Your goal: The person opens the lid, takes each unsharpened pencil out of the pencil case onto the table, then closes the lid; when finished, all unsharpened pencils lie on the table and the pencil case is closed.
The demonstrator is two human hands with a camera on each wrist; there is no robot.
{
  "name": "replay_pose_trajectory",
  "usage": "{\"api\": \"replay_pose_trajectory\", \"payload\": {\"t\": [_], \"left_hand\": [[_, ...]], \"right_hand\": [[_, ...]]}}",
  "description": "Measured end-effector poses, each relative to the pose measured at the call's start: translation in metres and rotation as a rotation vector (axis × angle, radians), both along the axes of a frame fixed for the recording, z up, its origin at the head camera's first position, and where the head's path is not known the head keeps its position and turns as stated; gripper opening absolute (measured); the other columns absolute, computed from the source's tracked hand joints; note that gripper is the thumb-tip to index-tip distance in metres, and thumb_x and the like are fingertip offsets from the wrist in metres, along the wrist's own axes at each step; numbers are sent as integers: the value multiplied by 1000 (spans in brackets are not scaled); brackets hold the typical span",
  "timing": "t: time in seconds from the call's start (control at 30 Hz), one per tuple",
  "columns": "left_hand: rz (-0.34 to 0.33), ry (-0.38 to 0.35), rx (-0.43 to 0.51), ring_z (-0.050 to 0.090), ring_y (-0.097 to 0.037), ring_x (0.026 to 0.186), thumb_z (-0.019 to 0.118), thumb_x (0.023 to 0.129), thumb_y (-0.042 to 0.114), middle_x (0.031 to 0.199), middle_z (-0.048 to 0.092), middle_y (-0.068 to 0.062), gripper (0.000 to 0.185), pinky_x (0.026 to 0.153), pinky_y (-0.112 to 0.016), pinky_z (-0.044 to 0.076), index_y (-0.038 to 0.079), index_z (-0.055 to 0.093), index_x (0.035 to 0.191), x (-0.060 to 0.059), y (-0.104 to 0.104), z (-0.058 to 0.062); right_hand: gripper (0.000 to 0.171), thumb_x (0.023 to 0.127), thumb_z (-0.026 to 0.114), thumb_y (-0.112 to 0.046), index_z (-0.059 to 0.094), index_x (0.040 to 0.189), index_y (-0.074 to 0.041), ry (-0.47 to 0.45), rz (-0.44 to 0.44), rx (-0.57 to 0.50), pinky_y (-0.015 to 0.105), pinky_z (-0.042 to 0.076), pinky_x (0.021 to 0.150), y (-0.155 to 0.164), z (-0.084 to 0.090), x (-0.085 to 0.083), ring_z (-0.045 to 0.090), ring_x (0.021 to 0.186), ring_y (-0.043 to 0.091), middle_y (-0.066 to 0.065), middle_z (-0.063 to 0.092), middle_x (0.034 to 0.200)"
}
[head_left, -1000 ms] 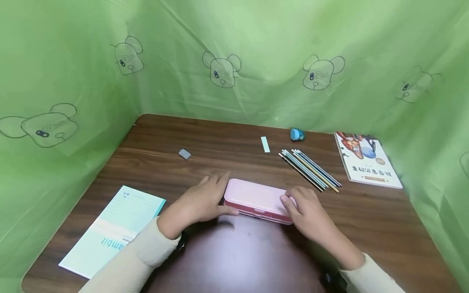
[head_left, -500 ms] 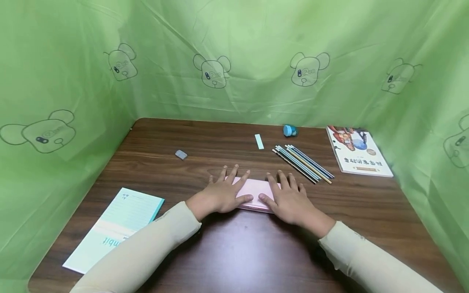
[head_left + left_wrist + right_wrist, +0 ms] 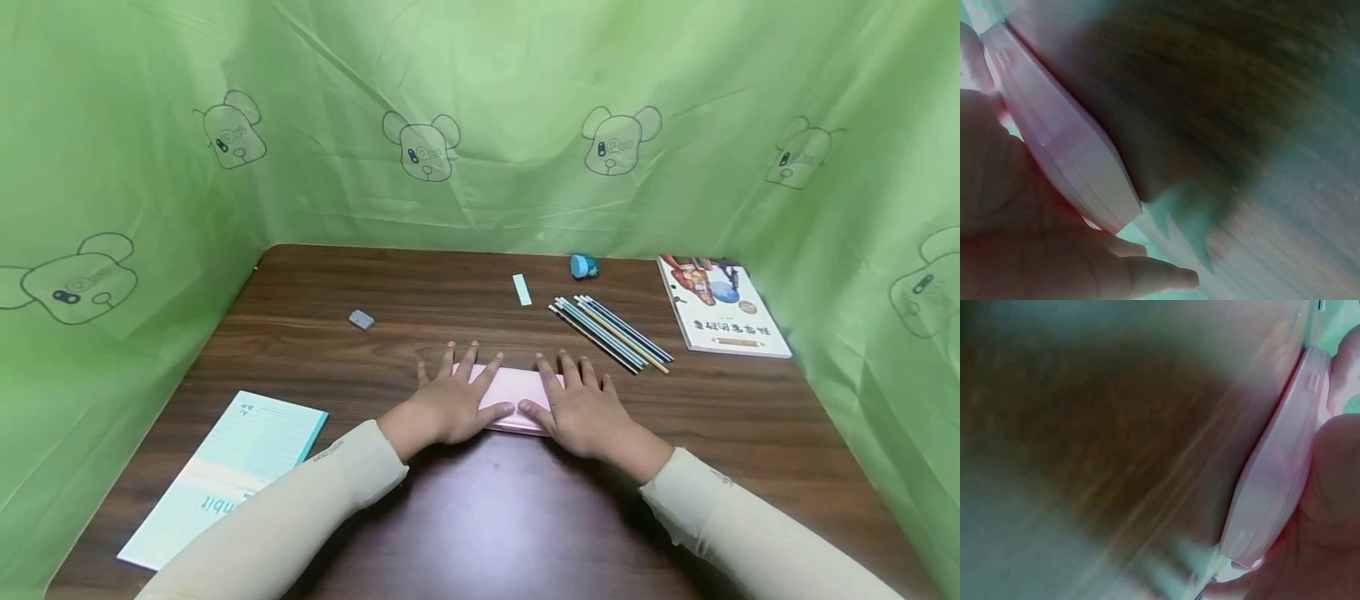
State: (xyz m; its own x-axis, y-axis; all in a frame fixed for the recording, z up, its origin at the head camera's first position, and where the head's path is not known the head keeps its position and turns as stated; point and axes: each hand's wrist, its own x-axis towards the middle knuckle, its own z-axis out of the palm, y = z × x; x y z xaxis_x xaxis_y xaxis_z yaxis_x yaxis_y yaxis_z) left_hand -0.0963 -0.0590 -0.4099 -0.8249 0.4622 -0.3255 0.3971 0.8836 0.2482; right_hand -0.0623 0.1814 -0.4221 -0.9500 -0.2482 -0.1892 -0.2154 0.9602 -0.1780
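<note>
A pink pencil case (image 3: 514,390) lies closed on the wooden table, its long side towards me. My left hand (image 3: 450,404) rests flat on the left part of its lid, fingers straight and spread. On the right part lies my right hand (image 3: 583,412) the same way, the two thumbs almost meeting at the front of the lid. In the left wrist view the pencil case (image 3: 1066,137) sits under the palm with its side wall showing. The right wrist view shows the other end of the pencil case (image 3: 1272,475) beneath the right palm.
Several pencils (image 3: 611,333) lie behind the right hand. Further back are a pale strip (image 3: 522,289) and a blue pencil sharpener (image 3: 583,266). A grey eraser (image 3: 362,320) lies back left, a notebook (image 3: 225,475) at left, a book (image 3: 723,307) at right. Green curtains (image 3: 517,200) surround the table.
Both hands have moved from gripping the ends of the pencil case to lying spread on its lid. The case has turned slightly straighter. Over the last half second the hands have barely moved.
</note>
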Motion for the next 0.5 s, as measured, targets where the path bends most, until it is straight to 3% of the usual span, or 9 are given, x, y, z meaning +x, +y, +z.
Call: {"api": "replay_pose_trajectory", "payload": {"t": [0.23,0.5], "left_hand": [[-7,11,17,0,-53,173,35,108,82,189,7,-15,87,127,-89,13,39,10,180,5,0,2],[29,17,17,5,-55,172,38,109,80,188,13,-17,86,128,-88,15,36,17,180,8,-3,6]], "right_hand": [[90,114,37,-71,18,180,-13,5,7,-22,88,26,124,1,1,4,27,163,64,34,25,180],[87,114,41,-68,24,178,-11,7,43,-70,86,25,126,1,1,-2,26,164,64,36,27,178]]}}
